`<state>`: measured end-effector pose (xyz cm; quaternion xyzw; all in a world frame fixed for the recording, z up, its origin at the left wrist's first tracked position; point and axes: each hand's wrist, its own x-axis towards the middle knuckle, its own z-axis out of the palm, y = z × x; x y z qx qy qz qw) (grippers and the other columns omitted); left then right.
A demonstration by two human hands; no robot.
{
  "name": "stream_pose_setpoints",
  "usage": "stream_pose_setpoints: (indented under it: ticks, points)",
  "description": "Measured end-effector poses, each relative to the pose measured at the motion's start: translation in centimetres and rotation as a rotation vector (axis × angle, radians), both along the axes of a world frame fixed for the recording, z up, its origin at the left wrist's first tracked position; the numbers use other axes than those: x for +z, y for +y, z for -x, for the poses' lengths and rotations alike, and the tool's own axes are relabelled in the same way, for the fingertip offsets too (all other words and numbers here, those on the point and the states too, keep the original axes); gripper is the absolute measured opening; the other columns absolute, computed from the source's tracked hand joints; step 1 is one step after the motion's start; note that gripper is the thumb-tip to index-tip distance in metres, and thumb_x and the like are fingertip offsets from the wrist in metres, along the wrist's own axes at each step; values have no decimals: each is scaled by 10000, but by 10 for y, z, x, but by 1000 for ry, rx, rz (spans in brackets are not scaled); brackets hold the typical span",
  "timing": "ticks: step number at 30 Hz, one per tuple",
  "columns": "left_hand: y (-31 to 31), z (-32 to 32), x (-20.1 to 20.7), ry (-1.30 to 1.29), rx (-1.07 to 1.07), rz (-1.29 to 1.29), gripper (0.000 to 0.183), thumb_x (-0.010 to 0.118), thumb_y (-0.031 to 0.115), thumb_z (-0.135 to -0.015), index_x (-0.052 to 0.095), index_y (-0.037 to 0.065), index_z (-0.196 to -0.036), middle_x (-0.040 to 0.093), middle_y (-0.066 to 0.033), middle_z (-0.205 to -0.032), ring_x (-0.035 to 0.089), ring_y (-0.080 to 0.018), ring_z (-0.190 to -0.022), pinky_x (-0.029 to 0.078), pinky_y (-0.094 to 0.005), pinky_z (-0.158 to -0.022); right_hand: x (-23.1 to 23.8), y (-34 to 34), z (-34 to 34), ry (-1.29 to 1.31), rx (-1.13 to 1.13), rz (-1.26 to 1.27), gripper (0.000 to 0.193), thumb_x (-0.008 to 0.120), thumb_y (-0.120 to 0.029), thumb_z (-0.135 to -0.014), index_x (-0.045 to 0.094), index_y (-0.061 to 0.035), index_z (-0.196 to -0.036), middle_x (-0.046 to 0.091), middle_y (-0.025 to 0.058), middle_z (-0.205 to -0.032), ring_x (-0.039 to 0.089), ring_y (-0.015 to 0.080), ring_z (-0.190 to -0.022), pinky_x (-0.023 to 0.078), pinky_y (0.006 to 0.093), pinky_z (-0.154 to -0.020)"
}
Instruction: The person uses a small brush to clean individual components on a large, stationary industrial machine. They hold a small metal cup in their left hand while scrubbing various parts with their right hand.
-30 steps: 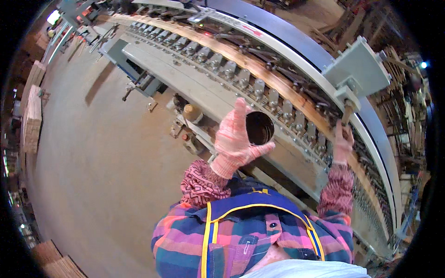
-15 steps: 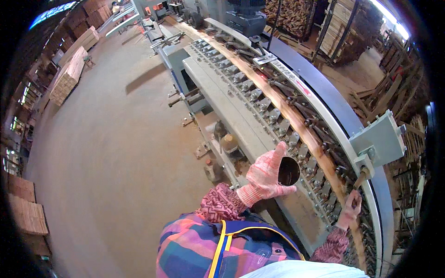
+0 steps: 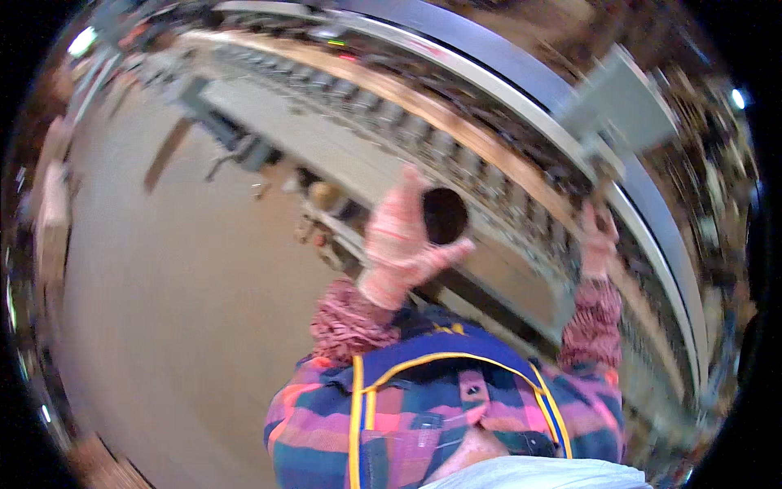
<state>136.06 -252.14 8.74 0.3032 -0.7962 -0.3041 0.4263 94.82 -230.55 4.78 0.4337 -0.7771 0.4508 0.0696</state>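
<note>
My left hand [image 3: 401,240], in a pink-and-white knit glove, is wrapped around a dark, round, open-topped can [image 3: 445,217] above the machine bed. Its contents are too dark to make out. My right hand [image 3: 599,236] reaches to the far side of the roller track, its fingers closed beside the long wooden strip [image 3: 489,159]. A brownish, stick-like piece shows at those fingers, just below a grey bracket [image 3: 623,110]; blur hides whether I grip it.
Rows of small metal rollers [image 3: 415,126] line the wooden strip. A curved pale guard rail [image 3: 521,106] runs along the far side. A yellowish-brown container [image 3: 327,196] stands on a low ledge beside the concrete floor [image 3: 187,285]. Stacked timber [image 3: 53,204] is at the left edge.
The view has swung and blurred, so the machine lies more crosswise. Both hands appear higher and further left in the picture. The can is still in my left hand.
</note>
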Motion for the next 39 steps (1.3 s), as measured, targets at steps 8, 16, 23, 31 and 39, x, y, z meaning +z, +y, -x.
stream_pose_setpoints:
  ticks: [8, 16, 23, 31, 39]
  points:
    - [10, 8, 12, 73, 16, -78, 1362, 945, 423, -584, 95, 64, -1586, 595, -251, -1261, 617, -393, -1086, 503, -465, -948, 18, -21, -2, -254, -101, 33, 212, 671, -205, -946, 686, -15, -1039, 707, 27, -907, 656, 123, -785, 518, 268, -703]
    - [10, 6, 9, 58, 7, -60, 1334, 935, 431, -594, 120, 53, -1580, 596, -263, -1253, 615, -404, -1082, 499, -479, -951, 27, -17, -30, -185, -94, 144, 238, 717, -248, -917, 699, -14, -954, 675, 26, -814, 603, 110, -719, 486, 273, -652]
    - [6, 5, 7, 47, 10, -89, 1346, 935, 433, -594, 104, 51, -1582, 592, -275, -1253, 612, -406, -1085, 503, -480, -941, 42, -12, -42, -157, -233, 28, 317, 743, -341, -898, 705, -33, -962, 704, 38, -848, 636, 107, -735, 490, 249, -662]
    - [1, 5, 10, 65, -20, -76, 1357, 941, 425, -593, 93, 55, -1585, 598, -259, -1247, 615, -396, -1067, 504, -478, -933, 41, -30, -34, -205, -288, -7, 325, 752, -364, -893, 707, -42, -889, 691, 32, -785, 623, 98, -698, 488, 238, -672]
    - [-1, 5, 8, 82, -46, -104, 1344, 933, 454, -605, 100, 63, -1585, 595, -230, -1258, 612, -388, -1059, 498, -486, -930, 34, -38, -34, -214, -159, 95, 208, 718, -250, -918, 708, -44, -946, 681, -1, -800, 630, 86, -749, 487, 215, -659]
